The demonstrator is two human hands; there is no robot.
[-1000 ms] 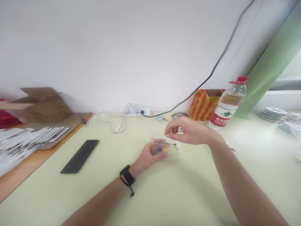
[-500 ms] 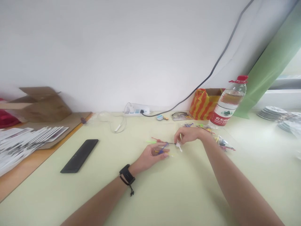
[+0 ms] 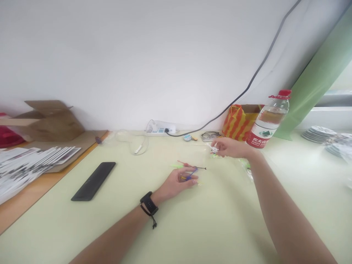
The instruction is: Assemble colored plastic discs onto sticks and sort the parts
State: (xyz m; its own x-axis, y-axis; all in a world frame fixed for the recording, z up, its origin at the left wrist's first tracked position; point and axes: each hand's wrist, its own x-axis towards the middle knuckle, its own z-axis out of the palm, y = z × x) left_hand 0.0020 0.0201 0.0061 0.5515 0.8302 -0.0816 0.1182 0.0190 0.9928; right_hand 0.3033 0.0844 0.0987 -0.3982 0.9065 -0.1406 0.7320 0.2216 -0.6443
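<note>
The left hand (image 3: 176,182), black watch at the wrist, rests on the pale green table (image 3: 209,220), fingers curled closed on small coloured sticks (image 3: 189,176) (blue and yellow show). The right hand (image 3: 232,148) has drawn away from them toward the far right and now pinches a tiny white piece (image 3: 213,148). A clear plastic bag (image 3: 246,167) lies beneath its wrist, contents blurred. A black phone (image 3: 93,176) lies to the left. Farther back stand a partly filled water bottle (image 3: 268,123) and an orange striped bag (image 3: 238,123).
</note>
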